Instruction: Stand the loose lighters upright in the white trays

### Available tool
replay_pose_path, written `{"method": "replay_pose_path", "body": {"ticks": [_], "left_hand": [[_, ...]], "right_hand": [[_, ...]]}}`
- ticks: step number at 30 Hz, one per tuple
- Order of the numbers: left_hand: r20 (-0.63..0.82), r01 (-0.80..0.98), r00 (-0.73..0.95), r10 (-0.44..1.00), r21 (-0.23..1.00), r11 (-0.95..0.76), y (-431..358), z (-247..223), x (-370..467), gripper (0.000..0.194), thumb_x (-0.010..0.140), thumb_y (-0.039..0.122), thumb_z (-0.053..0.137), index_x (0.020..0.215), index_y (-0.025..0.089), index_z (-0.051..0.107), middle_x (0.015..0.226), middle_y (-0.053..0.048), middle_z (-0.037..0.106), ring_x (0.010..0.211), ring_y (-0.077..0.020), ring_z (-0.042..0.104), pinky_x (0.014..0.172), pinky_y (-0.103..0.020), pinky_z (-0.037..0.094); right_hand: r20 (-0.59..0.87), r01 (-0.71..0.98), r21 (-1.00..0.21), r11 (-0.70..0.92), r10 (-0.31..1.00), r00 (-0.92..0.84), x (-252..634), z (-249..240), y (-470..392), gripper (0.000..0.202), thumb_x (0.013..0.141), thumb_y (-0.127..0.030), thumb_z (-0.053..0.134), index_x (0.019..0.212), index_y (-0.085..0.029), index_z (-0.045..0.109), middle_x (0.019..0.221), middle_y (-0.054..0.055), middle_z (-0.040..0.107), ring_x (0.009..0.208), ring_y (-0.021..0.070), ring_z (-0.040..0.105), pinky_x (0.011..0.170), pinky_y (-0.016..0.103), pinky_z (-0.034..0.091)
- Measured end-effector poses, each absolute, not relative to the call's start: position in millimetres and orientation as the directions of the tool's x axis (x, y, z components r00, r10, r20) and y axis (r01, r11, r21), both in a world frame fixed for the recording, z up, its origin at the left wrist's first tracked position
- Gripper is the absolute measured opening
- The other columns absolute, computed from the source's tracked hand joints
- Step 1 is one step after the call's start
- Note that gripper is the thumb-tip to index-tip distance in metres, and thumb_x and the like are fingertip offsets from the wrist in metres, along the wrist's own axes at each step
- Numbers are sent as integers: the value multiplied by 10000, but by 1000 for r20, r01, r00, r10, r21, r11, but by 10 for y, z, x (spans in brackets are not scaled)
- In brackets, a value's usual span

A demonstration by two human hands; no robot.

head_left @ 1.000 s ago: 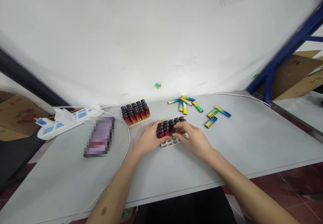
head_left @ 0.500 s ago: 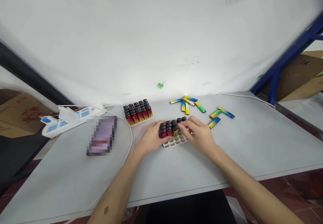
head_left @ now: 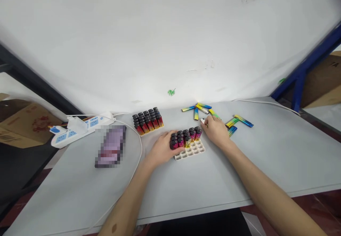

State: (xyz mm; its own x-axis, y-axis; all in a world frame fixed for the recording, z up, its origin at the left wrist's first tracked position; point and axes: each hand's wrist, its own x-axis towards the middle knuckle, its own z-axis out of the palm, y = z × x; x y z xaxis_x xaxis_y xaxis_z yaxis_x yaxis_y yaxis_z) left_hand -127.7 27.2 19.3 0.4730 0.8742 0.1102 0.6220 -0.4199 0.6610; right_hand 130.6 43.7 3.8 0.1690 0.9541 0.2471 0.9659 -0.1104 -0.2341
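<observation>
Black-topped lighters (head_left: 181, 142) with pink and yellow bodies stand upright in a pale tray (head_left: 190, 153) that has a grid of holes. Its front holes are bare. My left hand (head_left: 162, 149) grips the left end of this group, thumb along the front and fingers behind. Beyond the tray's right side, my right hand (head_left: 215, 129) is closed on a slim white-ended piece (head_left: 203, 121), mostly hidden by the fingers. Right behind that hand lie several slim yellow, blue and green pieces (head_left: 196, 113), loosely piled.
A second tray of red-orange lighters (head_left: 149, 122) stands near the wall. To the left are a white power strip (head_left: 80, 127) with plugs, a blurred purple object (head_left: 112, 145) and a white cable (head_left: 140, 147). More slim pieces (head_left: 243, 120) lie right of my right hand.
My right hand has left the lighters in the tray and moved right and back to the loose pile, closing on one piece there. My left hand keeps its hold.
</observation>
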Motion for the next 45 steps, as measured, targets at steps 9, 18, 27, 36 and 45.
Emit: {"method": "replay_pose_path", "body": {"ticks": [9,18,27,36,45], "left_hand": [[88,642,467,880,650,-406,279,202,-1277,576,785,449,750,1296,256,565,1258,-66,657,1153,-265,624,1022,-401,481],[97,653,458,884,638,-408,272,215,-1264,578,788,427,752,1303,247,562,1271,-47,663,1182,-261,614,1024,-388,478],[109,643,448,887,650,-405,283,193,-1267,576,785,429,751,1296,246,556,1257,-43,671,1171,-258,623,1031,-395,483],[96,653,439,893,648,-391,289,186,-1281,583,791,444,742,1307,248,557,1260,-46,669,1157,-252,631,1027,-385,489],[106,663,438,893,633,-401,291,179,-1276,581,788,445,742,1299,240,557,1254,-51,674,1141,-253,641,1026,-389,494]], "right_hand": [[231,731,-682,14,953,197,1380,89,301,323,978,-355,418,1243,-193,507,1085,127,614,795,225,644,726,360,484],[-69,-184,-982,-36,983,172,1227,234,269,563,905,-724,375,664,-225,472,486,-72,263,412,88,194,410,245,147],[-198,-329,-935,-134,965,170,1240,234,302,488,914,-512,382,517,-235,321,439,-69,174,408,88,102,411,251,87],[-201,-330,-935,-131,961,190,1218,246,293,538,922,-555,395,503,-223,339,450,-65,190,402,79,123,420,249,86],[-195,-300,-943,-141,968,158,1218,201,297,538,915,-591,402,521,-230,346,445,-68,194,408,82,117,422,251,96]]}}
